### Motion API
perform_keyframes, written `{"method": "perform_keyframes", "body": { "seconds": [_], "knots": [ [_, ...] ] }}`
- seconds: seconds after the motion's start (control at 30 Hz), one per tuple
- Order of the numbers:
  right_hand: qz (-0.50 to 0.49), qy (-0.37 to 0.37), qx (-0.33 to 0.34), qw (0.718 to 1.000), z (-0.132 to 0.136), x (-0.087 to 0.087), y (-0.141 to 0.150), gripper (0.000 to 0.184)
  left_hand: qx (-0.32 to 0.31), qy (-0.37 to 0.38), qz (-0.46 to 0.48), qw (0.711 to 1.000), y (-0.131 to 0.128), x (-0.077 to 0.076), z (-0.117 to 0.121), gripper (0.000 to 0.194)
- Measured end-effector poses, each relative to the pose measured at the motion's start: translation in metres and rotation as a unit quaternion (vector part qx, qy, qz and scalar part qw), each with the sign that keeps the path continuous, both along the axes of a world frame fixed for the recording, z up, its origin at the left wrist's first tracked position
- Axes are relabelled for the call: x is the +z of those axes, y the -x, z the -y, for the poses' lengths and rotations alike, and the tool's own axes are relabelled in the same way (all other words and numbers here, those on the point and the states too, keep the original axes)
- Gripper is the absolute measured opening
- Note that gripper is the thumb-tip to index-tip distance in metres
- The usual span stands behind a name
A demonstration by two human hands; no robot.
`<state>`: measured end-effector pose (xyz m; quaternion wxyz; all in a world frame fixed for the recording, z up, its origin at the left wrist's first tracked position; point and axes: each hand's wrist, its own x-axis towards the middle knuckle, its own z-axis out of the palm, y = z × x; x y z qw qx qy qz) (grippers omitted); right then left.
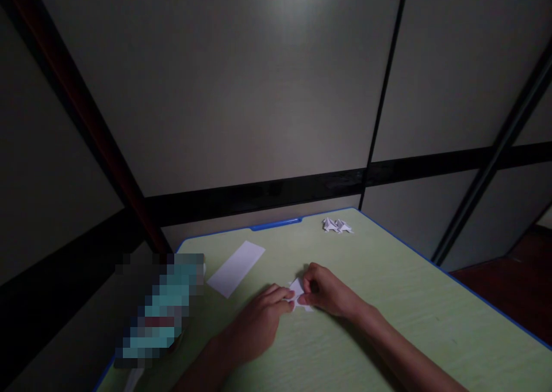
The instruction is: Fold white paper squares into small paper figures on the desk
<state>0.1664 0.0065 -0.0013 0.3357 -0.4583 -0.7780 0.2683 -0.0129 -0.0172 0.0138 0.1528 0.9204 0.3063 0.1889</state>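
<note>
Both of my hands meet over a small folded piece of white paper (pixel 298 293) on the pale green table (pixel 388 323). My left hand (pixel 261 320) pinches the paper's left side with its fingertips. From the right, my right hand (pixel 330 291) curls its fingers over the other side and presses down on it. Most of the paper is hidden between the fingers.
A flat white paper strip (pixel 236 268) lies to the left of my hands. Small folded white paper figures (pixel 337 226) sit near the table's far edge, which has a blue rim (pixel 276 224). A blurred-out patch (pixel 161 308) covers the table's left corner. Grey wall panels stand close behind.
</note>
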Motion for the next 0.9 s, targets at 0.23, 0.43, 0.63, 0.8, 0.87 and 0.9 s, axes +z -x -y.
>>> {"method": "perform_keyframes", "body": {
  "seconds": [0.23, 0.43, 0.63, 0.8, 0.87, 0.9],
  "knots": [
    [-0.009, -0.006, 0.021, 1.000, -0.0017, 0.0009, -0.0028, 0.018, -0.022, -0.015, -0.018, 0.999, 0.0041, 0.0000, 0.0006, 0.040],
    [-0.015, 0.001, 0.042, 0.999, -0.0025, 0.0016, -0.0058, 0.018, -0.025, -0.042, -0.022, 0.999, 0.0030, -0.0024, -0.0015, 0.041],
    [-0.017, 0.025, 0.048, 0.998, -0.0033, 0.0025, -0.0058, 0.019, -0.033, -0.060, -0.038, 0.997, 0.0021, -0.0011, -0.0013, 0.037],
    [-0.021, 0.048, 0.031, 0.998, -0.0043, 0.0032, -0.0023, 0.017, -0.017, -0.079, -0.071, 0.994, -0.0008, -0.0032, 0.0020, 0.035],
    [-0.023, 0.054, 0.029, 0.998, -0.0041, 0.0042, -0.0014, 0.017, -0.012, -0.075, -0.070, 0.995, -0.0009, -0.0034, 0.0025, 0.035],
    [-0.025, 0.056, 0.031, 0.998, -0.0037, 0.0050, -0.0013, 0.017, -0.011, -0.069, -0.065, 0.995, -0.0004, -0.0033, 0.0022, 0.035]
  ]
}}
